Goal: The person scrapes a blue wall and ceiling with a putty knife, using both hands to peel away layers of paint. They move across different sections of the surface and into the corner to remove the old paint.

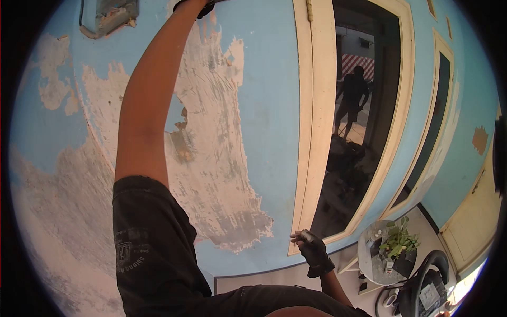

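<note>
My left arm reaches up along the wall, and my left hand point(196, 6) in a black glove is cut off by the top edge, its fingers out of sight. Below it, the blue wall point(269, 132) has a large scraped patch point(214, 153) of bare, scratched plaster with ragged paint edges. Lower right, my right hand point(311, 251) wears a black fingerless glove. Its fingers are loosely bent and apart, with nothing seen in them, right by the bottom of the cream window frame point(311, 158).
Dark glass point(364, 174) reflects a standing person. A metal box point(116, 13) hangs on the wall at upper left. At lower right stand a round table point(367, 253) with a leafy plant point(398, 240) and a black chair point(435, 261). Another narrow window point(430, 116) lies farther right.
</note>
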`<state>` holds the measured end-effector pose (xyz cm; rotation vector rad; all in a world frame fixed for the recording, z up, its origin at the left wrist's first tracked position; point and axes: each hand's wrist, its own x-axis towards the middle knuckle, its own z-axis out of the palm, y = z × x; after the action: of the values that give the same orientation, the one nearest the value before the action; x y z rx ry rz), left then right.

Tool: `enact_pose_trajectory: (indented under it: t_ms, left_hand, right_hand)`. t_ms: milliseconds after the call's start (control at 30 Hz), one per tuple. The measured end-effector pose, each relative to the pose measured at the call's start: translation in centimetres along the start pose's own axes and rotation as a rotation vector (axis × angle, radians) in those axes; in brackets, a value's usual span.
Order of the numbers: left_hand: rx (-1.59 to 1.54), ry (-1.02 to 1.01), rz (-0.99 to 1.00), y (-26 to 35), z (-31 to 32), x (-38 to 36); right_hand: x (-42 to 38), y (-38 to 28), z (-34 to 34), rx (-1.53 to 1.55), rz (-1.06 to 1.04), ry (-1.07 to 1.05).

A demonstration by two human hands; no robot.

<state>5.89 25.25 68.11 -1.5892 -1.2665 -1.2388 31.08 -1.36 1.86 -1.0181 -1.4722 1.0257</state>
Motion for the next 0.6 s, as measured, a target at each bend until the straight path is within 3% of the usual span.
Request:
enact_pose_trajectory:
  t_ms: [100,300,400,467,600]
  left_hand:
    - [0.199,-0.013,-0.017,3.1,0.0,-6.9]
    - [0.221,0.15,0.316,3.0,6.7,-19.5]
    - [0.215,0.037,0.226,3.8,5.6,-19.5]
    - [0.228,0.081,0.168,3.2,5.9,-16.5]
    - [0.141,0.119,0.061,0.8,3.3,-10.4]
  right_hand:
    - [0.0,-0.1,-0.9,-0.055,0.036,-0.011]
    - [-0.1,0.7,-2.8,-0.032,0.072,-0.224]
    - [0.1,0.6,-4.0,-0.047,0.082,-0.256]
    - [0.9,1.4,-5.1,-0.081,0.055,-0.33]
    - [1.8,4.4,-6.1,0.153,-0.026,-0.449]
